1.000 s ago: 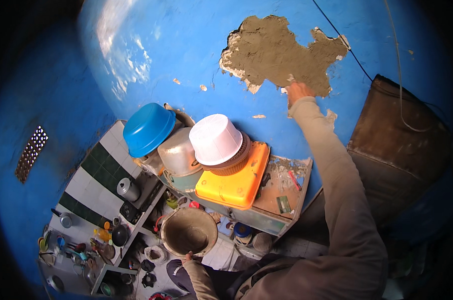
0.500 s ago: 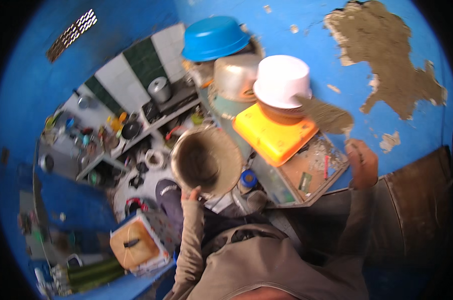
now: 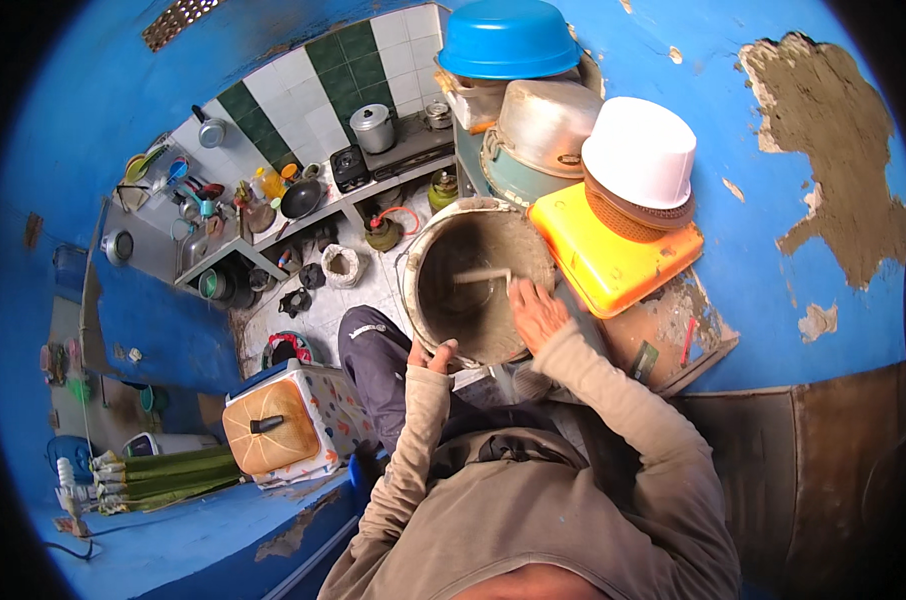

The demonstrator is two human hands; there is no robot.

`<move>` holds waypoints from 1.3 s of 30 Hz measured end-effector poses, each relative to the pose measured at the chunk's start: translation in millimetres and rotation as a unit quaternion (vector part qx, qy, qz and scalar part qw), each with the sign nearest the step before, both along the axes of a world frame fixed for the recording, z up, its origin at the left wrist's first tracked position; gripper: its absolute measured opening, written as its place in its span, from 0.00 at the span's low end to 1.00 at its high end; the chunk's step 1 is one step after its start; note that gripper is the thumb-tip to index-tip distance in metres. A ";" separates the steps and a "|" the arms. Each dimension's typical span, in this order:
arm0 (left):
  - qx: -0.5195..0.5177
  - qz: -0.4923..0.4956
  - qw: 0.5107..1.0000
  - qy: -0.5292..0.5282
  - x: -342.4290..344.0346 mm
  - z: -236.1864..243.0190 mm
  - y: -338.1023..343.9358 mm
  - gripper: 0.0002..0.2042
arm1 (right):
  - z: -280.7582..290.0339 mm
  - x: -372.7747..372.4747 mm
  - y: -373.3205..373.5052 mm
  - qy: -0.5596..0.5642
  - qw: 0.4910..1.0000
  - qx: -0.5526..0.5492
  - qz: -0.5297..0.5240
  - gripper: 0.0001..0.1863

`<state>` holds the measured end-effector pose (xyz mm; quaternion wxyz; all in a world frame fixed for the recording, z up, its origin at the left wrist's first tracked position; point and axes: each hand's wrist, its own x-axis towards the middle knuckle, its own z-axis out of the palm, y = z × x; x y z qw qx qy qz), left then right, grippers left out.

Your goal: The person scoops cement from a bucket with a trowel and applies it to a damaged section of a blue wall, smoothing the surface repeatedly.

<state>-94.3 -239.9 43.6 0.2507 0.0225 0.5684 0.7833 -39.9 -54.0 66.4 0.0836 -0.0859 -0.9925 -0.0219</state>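
I have the left hand [image 3: 433, 357] closed on the near rim of the bucket [image 3: 518, 235], thumb lapped over the edge; I cannot see how far the other fingers reach underneath. The right hand [image 3: 539, 316] sits at the bucket's right side with its fingers drawn in around a tool, and what I make out of that is a pale, bent shank [image 3: 485, 274] running left from the fingertips into the bucket's mouth. The handle is hidden in the palm, and I cannot tell where the blade lies. Grey-brown mortar [image 3: 470, 315] coats the inside, just left of the right hand and beyond the left.

My main worry is the rim hold. I cannot see what bears the bucket's weight, so a hard push of the tool against the far wall could tip it out of that thumb, most likely toward the dark trouser leg [image 3: 368, 365] left of the left hand. Wet mortar on the fingers might also let the tool twist.

Right of the right hand, the yellow tub [image 3: 565, 245] stands close to the bucket's rim, with the brown basket [image 3: 633, 212] and white basket [image 3: 641, 150] stacked on it. If the right forearm [image 3: 613, 375] swings up carelessly, I judge it could catch the tub and topple that stack.
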 end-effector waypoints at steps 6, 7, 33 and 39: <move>-0.013 -0.006 0.999 0.029 -1.1 3.6 -3.0 0.23 | 1.8 12.2 25.1 0.045 0.997 0.042 -0.043 0.11; -0.013 -0.016 0.999 0.042 0.8 4.1 -2.9 0.24 | -1.8 7.9 25.4 0.034 0.997 0.055 -0.044 0.11; -0.135 -0.029 0.956 0.258 1.2 -29.5 -3.8 0.35 | -72.5 -2.0 56.1 -0.119 0.921 -0.335 0.158 0.17; -0.047 0.016 0.997 0.062 4.9 -26.1 -7.2 0.27 | -4.2 11.4 56.9 -0.164 0.879 -0.443 -0.062 0.19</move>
